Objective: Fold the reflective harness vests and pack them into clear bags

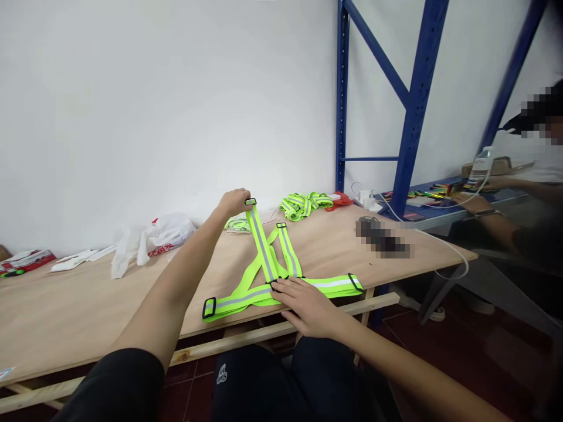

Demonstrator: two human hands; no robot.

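Observation:
A neon-yellow reflective vest (264, 249) made of elastic straps with grey stripes and black buckles lies on the wooden table. My left hand (234, 202) is closed around the far end of one shoulder strap, by its buckle, and holds that strap raised and taut. Across the middle of the waist belt rests my right hand (305, 305), its fingers stretched out flat over the joint with the shoulder strap. The second shoulder strap (288, 249) lies to the right, its buckle pointing away from me. The fingertips of my left hand are partly hidden.
Behind the vest lie more bundled neon straps (305, 205) and a red bag (341, 200). White plastic bags (167, 234) sit at the back left. A dark blurred item (382, 237) and a white cable (440, 240) are at the right. A co-worker's hand (472, 202) is at the blue table.

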